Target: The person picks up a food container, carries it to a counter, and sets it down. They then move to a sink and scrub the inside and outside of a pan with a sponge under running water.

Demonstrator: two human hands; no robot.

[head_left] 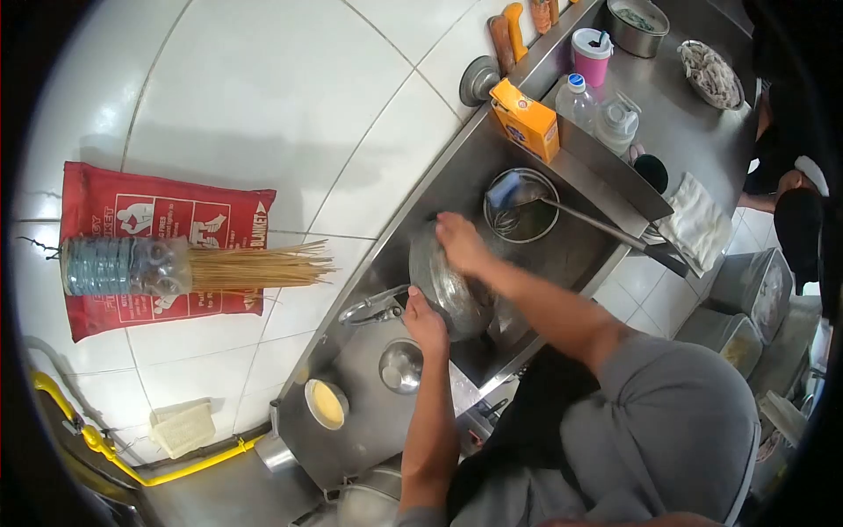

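A large round metal pot (pixel 463 303) is tipped on its side over the steel sink (pixel 562 250). My left hand (pixel 426 321) is closed on its near-left edge, beside a looped metal piece (pixel 373 307) that may be its handle. My right hand (pixel 461 244) is bent against the pot's upper end; whether a scrubber sits under the fingers is hidden. In the sink beyond stands a round metal container (pixel 521 198) with a blue brush (pixel 504 190) and a long-handled ladle (pixel 588 221) in it.
A metal bowl (pixel 401 366) and a bowl of yellow liquid (pixel 327 404) stand on the left counter. An orange box (pixel 525 120), a water bottle (pixel 575 101) and a pink tub (pixel 592 57) are at upper right. Stick bundle (pixel 255 266) hangs on the wall. Another person (pixel 790 189) is at far right.
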